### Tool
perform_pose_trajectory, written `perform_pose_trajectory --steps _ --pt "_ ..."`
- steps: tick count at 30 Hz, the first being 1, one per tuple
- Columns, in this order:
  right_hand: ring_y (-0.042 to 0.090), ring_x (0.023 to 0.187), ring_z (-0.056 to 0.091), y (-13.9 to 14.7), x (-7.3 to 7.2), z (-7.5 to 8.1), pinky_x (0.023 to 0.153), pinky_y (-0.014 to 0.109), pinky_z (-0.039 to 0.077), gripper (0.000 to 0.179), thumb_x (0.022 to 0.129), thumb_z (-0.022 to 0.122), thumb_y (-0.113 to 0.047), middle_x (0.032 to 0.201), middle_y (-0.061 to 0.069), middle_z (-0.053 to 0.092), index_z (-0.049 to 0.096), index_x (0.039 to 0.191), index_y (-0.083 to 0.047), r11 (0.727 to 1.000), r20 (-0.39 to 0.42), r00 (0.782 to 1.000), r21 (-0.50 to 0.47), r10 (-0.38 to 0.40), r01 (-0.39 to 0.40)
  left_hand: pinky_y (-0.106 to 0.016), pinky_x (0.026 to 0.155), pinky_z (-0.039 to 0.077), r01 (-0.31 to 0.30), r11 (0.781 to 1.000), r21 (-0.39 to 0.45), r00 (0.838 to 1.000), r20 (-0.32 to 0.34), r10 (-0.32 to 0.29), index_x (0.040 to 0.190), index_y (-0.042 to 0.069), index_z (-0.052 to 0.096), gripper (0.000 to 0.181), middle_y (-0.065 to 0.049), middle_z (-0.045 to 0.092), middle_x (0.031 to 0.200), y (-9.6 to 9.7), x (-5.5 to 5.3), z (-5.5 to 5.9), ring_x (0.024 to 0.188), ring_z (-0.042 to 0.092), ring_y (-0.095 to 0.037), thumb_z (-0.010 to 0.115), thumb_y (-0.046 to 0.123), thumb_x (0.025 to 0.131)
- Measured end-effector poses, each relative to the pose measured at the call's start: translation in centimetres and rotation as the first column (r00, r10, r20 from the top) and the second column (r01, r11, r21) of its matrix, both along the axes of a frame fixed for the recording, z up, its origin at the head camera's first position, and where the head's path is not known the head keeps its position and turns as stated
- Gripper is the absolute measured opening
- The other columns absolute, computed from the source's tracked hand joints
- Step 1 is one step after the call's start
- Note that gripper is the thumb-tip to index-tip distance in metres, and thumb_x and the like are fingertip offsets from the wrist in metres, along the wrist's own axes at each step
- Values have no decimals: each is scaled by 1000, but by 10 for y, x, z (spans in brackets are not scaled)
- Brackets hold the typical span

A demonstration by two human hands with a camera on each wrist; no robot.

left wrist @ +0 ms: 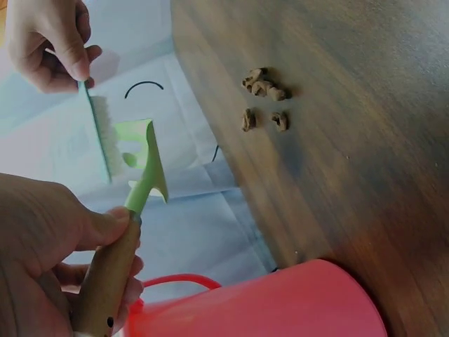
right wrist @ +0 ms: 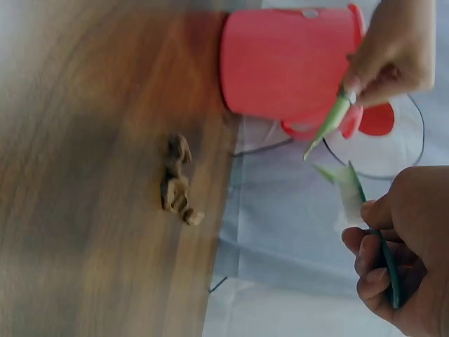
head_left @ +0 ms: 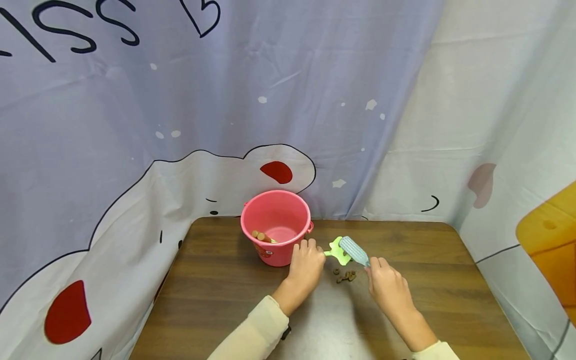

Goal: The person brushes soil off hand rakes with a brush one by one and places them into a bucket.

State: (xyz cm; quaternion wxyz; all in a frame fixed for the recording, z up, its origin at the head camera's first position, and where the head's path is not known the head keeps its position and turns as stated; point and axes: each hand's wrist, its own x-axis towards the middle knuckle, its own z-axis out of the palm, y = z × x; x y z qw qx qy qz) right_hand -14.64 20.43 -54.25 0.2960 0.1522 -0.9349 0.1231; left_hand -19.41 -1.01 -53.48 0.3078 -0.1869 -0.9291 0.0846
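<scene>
My left hand [head_left: 307, 262] grips the wooden handle [left wrist: 105, 277] of a small garden tool with a light green, cut-out head [head_left: 336, 251]. A pale blue brush [head_left: 354, 250] is in my right hand [head_left: 390, 285], pinched by its handle [right wrist: 388, 267]. Its bristles [left wrist: 105, 130] face the green head, very close to it; whether they touch I cannot tell. Both tools are held up over several curled brown pieces [head_left: 348, 276] on the table. Left of them stands a pink bucket [head_left: 280, 256], just beyond my left hand.
Wooden-handled tools [head_left: 263, 237] lean inside the bucket. The brown wooden table [head_left: 216, 300] ends at a far edge, against a printed curtain [head_left: 216, 110]. At the far right an orange-yellow shape [head_left: 551, 240] shows.
</scene>
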Motion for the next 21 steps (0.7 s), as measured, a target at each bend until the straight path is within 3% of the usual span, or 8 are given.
perform_pose_trajectory --steps 6,11,17,21 --pt "34 54 62 21 -3 5 42 45 48 18 89 75 -3 74 12 57 59 93 5 996 85 995 -61 -53 58 -33 64 41 17 1000 13 997 70 -18 87 16 75 5 -3 62 85 -8 -2 1 80 59 -22 74 18 83" --pt "37 61 66 39 -5 6 49 49 53 19 87 76 -1 78 15 61 62 96 8 991 70 996 -115 -56 63 -35 64 44 47 991 127 984 164 -68 86 13 66 13 -4 61 85 -13 -2 4 79 60 -23 77 18 82" --pt "39 74 72 47 -6 9 60 50 58 19 85 77 4 85 21 69 65 98 11 984 41 999 -179 7 0 -37 63 50 43 968 247 950 291 -116 92 11 62 15 -5 61 84 -12 -1 3 75 63 -24 67 25 96" --pt "39 75 73 49 -5 12 61 48 59 20 85 77 6 87 22 70 65 99 12 978 39 999 -207 31 -22 -37 58 51 39 947 318 911 377 -164 95 11 58 15 -3 60 80 -10 -1 0 71 67 -24 61 25 101"
